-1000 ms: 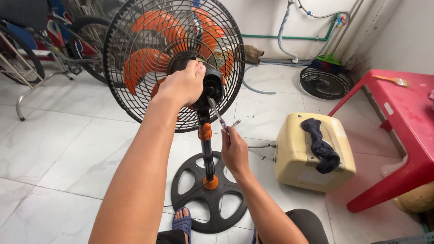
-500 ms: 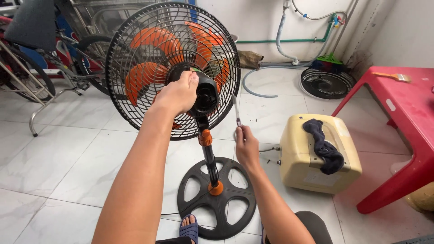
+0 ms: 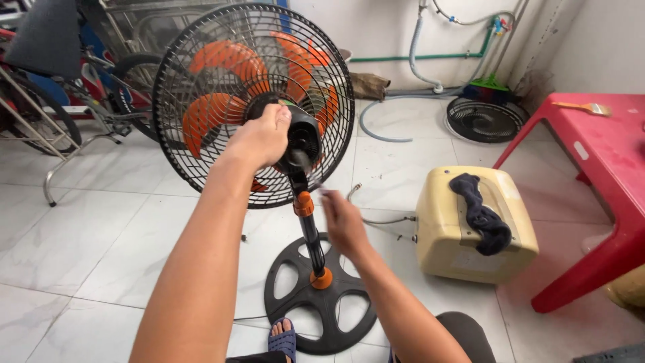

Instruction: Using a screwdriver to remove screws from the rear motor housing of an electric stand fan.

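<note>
A white tiled floor is filling most of the head view. A standing fan is standing upright at the centre, its black wire cage facing away and its orange blades showing through the grille. Its black pole is running down through two orange collars to a round black base with cut-out holes, which is lying flat on the tiles. A red plastic table is standing at the right edge, with a small brush lying on top. A cream-coloured boxy appliance is sitting on the floor between the fan and the table, and a dark cloth is draped over it. Bicycles are leaning at the back left, and a separate round fan grille is lying on the floor at the back right, near some hoses on the wall.

The person's left hand is gripping the motor housing at the back of the fan head, fingers wrapped over it. The right hand is hovering just beside the pole, below the upper collar; it is blurred, and whether it is holding anything cannot be told. A foot in a blue sandal is resting beside the base's near edge.
</note>
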